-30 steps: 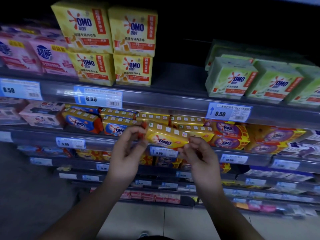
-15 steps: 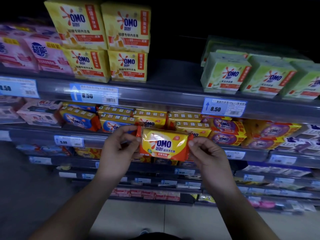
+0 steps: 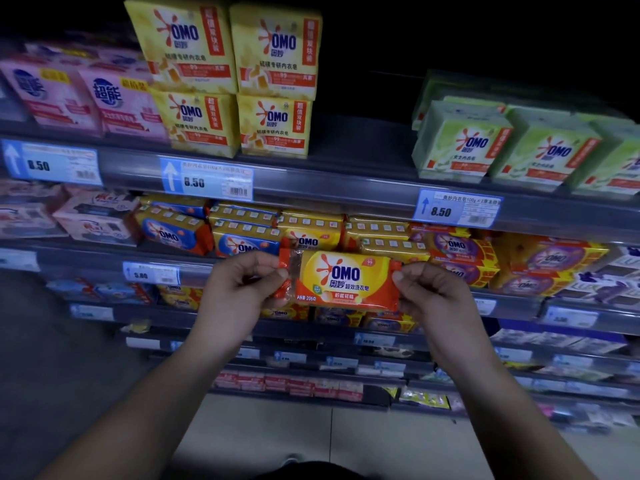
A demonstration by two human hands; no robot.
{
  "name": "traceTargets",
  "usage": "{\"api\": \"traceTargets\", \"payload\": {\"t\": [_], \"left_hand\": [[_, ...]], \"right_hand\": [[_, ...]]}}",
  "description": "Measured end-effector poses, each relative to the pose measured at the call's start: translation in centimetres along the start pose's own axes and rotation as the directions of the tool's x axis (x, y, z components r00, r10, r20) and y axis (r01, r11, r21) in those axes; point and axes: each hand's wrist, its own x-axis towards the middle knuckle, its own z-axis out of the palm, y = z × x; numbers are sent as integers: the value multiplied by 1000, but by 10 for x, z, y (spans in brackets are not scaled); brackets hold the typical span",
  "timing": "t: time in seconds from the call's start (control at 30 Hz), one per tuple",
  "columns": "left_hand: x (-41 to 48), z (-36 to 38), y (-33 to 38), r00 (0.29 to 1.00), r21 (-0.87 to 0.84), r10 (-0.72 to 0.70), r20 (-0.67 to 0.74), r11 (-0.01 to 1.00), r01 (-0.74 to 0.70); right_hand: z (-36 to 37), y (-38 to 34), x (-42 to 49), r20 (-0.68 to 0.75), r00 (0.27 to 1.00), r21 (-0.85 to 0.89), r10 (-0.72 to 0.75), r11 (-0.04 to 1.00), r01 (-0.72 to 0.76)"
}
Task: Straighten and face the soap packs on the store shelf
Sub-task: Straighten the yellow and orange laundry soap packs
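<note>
Head view: a yellow OMO soap pack (image 3: 341, 280) is held level, label outward, in front of the second shelf (image 3: 104, 263). Its crimped orange ends are pinched by the curled fingers of the left hand (image 3: 239, 289) and the right hand (image 3: 433, 292). Glossy, rectangular film wrapper; similar stacked packs (image 3: 311, 233) lie just behind.

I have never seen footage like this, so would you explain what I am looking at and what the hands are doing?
There is no machine here: a person wears one camera on the head, looking forward and down at their hands. In front is a store shelf stocked with yellow OMO boxes, green OMO boxes and, lower down, stacked soap packs. The left hand and right hand each pinch one end of a yellow and orange soap pack, its label facing the camera.
</note>
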Motion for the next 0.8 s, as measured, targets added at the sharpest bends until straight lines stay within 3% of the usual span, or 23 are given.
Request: {"api": "traceTargets", "payload": {"t": [0.2, 0.33, 0.47, 0.63, 0.8], "left_hand": [[-3, -7, 1, 983, 172, 182, 23, 968, -183], [-9, -7, 3, 971, 11, 207, 120, 978, -209], [-11, -10, 5, 938, -33, 290, 193, 957, -289], [-14, -9, 6, 927, -78, 332, 175, 943, -323], [-16, -11, 9, 935, -70, 318, 159, 948, -311]], "right_hand": [[-1, -3, -7, 1, 982, -185, -189, 965, 186], [3, -2, -15, 73, 975, -51, -208, 976, 212], [6, -1, -20, 126, 941, -114, -313, 938, 327], [8, 1, -20, 101, 908, -170, -407, 892, 419], [8, -1, -22, 96, 922, -97, -376, 918, 385]]}}
